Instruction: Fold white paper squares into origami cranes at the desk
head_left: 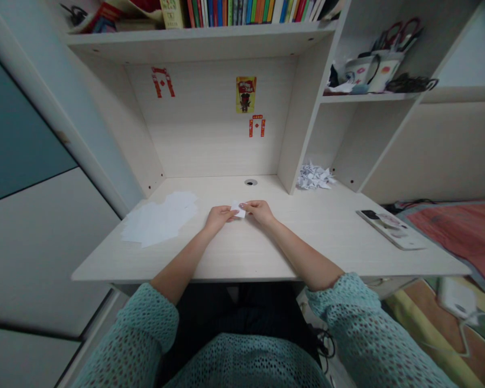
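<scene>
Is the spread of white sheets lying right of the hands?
No, the white sheets lie on the desk, left of the left hand.

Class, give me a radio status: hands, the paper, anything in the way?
Hands: left hand, right hand both pinching small white folded paper piece over pale wooden desk. Spread of white paper sheets lies left, apart from hands.

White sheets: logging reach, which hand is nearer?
Left. The left hand sits just right of the white sheets; the right hand is farther right, beyond the small paper both hold.
</scene>
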The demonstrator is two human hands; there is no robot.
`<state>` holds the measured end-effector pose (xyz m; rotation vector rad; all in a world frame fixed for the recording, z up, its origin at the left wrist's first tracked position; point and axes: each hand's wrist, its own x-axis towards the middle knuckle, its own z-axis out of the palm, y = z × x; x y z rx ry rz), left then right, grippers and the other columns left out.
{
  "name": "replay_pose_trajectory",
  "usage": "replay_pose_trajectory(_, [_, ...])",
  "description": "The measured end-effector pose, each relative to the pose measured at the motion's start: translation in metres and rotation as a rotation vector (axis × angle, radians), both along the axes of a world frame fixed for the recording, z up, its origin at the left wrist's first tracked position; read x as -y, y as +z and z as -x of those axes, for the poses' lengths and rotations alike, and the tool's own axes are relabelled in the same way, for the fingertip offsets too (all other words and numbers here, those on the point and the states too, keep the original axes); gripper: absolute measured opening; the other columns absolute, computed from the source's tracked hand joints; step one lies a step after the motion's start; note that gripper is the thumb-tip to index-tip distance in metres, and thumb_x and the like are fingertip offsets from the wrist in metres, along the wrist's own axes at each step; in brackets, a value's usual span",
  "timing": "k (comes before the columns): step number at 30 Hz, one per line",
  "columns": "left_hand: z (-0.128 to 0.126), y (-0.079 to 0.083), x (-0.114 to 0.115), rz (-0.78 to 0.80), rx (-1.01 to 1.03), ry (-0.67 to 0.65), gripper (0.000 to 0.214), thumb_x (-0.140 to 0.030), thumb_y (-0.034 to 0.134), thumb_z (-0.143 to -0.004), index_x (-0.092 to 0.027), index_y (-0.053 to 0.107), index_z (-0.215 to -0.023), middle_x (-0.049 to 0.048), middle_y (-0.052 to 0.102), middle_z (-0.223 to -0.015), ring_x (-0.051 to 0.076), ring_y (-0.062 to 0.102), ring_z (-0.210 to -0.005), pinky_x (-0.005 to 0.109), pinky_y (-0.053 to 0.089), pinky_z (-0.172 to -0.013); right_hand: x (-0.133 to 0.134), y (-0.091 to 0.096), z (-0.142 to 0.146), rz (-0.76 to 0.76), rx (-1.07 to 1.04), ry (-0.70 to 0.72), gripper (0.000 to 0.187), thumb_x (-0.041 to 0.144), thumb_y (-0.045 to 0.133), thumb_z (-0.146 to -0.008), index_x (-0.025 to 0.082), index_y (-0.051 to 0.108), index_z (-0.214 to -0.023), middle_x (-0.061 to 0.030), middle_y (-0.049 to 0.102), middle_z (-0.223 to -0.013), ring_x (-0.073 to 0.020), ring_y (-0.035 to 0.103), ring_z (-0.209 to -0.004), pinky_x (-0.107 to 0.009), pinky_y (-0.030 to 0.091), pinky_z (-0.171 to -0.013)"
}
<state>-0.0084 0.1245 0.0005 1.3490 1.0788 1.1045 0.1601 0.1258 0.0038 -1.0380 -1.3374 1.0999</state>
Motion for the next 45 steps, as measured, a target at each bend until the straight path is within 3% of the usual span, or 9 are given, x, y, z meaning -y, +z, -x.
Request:
replay_pose_trajectory(6, [0.000, 0.003, 0.003, -0.009, 0.033, 0.030, 0.038, -0.039, 0.078, -0.054, -0.012, 0.070, -0.079, 0.0093, 0.071, -0.077, 0.020, 0.067, -0.071, 0.032, 0.051, -0.073, 0.002, 0.001, 0.003, -0.014, -0.027, 0.019, 0.044, 0.057, 0.072, -0.054, 0.015, 0.068, -0.067, -0.0025, 0.063, -0.061, -0.0108, 0.047, -0.052, -0.025, 0.033, -0.051])
replay_pose_trajectory(13, [0.001, 0.004, 0.002, -0.031, 0.012, 0.042, 0.034, -0.040, 0.077, -0.055, -0.014, 0.070, -0.075, 0.0050, 0.070, -0.072, 0.017, 0.066, -0.067, 0.031, 0.050, -0.072, 0.001, -0.005, 0.005, 0.007, 0.003, 0.053, 0.043, 0.055, 0.074, -0.051, 0.016, 0.058, -0.056, 0.0023, 0.054, -0.052, -0.0080, 0.038, -0.047, -0.023, 0.027, -0.048])
replay_pose_trajectory(27, [0.003, 0.005, -0.001, -0.010, 0.007, 0.078, 0.033, -0.036, 0.077, -0.057, -0.011, 0.070, -0.078, 0.0089, 0.071, -0.075, 0.017, 0.066, -0.065, 0.028, 0.051, -0.068, -0.004, 0.005, -0.005, -0.040, 0.057, 0.181, 0.043, 0.058, 0.062, -0.064, 0.015, 0.065, -0.064, -0.0032, 0.059, -0.061, -0.0129, 0.048, -0.056, -0.025, 0.033, -0.053])
replay_pose_trajectory(31, [0.005, 0.004, -0.002, -0.024, -0.006, 0.100, 0.031, -0.036, 0.075, -0.060, -0.012, 0.070, -0.078, 0.0078, 0.070, -0.073, 0.016, 0.066, -0.063, 0.027, 0.051, -0.066, -0.002, 0.002, -0.001, -0.114, 0.132, 0.138, 0.045, 0.059, 0.056, -0.070, 0.016, 0.061, -0.062, -0.0018, 0.056, -0.059, -0.0127, 0.047, -0.056, -0.025, 0.034, -0.053])
replay_pose_trajectory(36, [0.003, 0.005, 0.000, -0.047, -0.021, 0.073, 0.031, -0.038, 0.074, -0.060, -0.013, 0.070, -0.078, 0.0055, 0.071, -0.073, 0.016, 0.066, -0.067, 0.027, 0.051, -0.068, -0.002, -0.005, 0.003, -0.188, 0.206, -0.038, 0.039, 0.054, 0.064, -0.065, 0.016, 0.057, -0.057, 0.0019, 0.049, -0.053, -0.0106, 0.041, -0.051, -0.024, 0.030, -0.051])
replay_pose_trajectory(39, [0.001, 0.005, 0.002, -0.030, -0.036, 0.067, 0.030, -0.039, 0.074, -0.059, -0.013, 0.070, -0.075, 0.0055, 0.070, -0.070, 0.017, 0.066, -0.066, 0.027, 0.051, -0.066, -0.003, -0.006, 0.001, -0.233, 0.253, -0.070, 0.037, 0.052, 0.063, -0.067, 0.016, 0.059, -0.057, 0.0018, 0.049, -0.054, -0.0104, 0.041, -0.051, -0.024, 0.030, -0.052])
replay_pose_trajectory(45, [-0.004, 0.008, 0.002, -0.021, -0.038, 0.082, 0.028, -0.038, 0.074, -0.060, -0.013, 0.067, -0.070, 0.0061, 0.069, -0.068, 0.017, 0.067, -0.065, 0.027, 0.051, -0.064, -0.002, -0.001, 0.000, -0.202, 0.324, -0.129, 0.038, 0.051, 0.062, -0.067, 0.015, 0.058, -0.056, 0.0026, 0.047, -0.051, -0.0098, 0.038, -0.049, -0.024, 0.026, -0.048])
